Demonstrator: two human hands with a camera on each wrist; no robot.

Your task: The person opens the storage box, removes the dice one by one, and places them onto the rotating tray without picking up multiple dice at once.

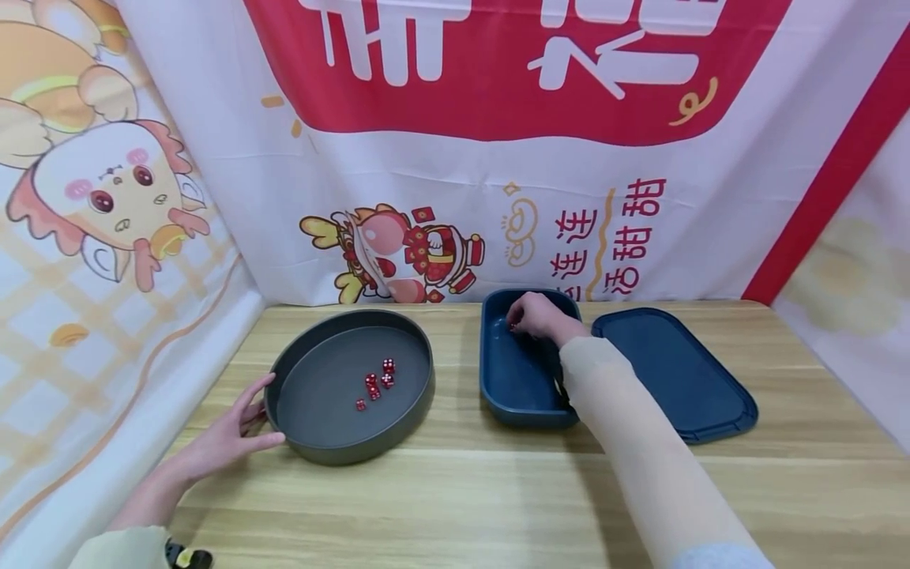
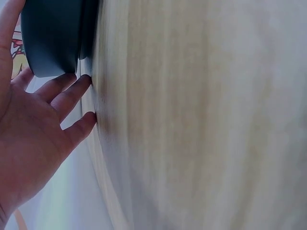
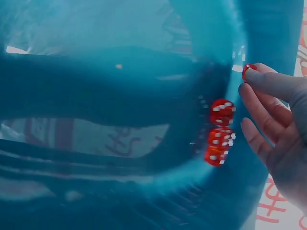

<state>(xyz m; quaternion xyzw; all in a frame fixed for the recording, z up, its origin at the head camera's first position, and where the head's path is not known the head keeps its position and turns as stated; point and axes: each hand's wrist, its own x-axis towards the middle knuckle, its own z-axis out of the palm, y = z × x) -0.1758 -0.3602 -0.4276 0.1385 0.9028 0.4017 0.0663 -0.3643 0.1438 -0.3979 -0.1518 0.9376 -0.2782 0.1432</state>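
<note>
My left hand [image 1: 220, 442] rests against the left side of a round dark grey pan [image 1: 313, 379], its fingers spread along the wall. In the left wrist view the fingertips touch the pan's side and the wooden tabletop. Several red dice [image 1: 374, 391] with white dots lie on the pan's floor. My right hand [image 1: 538, 316] reaches into the far end of a deep blue rectangular container [image 1: 515, 367]. Between thumb and finger it pinches a small red die [image 3: 248, 73]. Below those fingers, more red dice [image 3: 221, 112] lie in a row in the container's corner.
Right of the container a flat blue lid [image 1: 671, 367] lies on the wooden table [image 1: 455, 490], partly behind my right forearm. A printed cloth [image 1: 441, 190] hangs along the table's back edge, with patterned cloth at the left side too.
</note>
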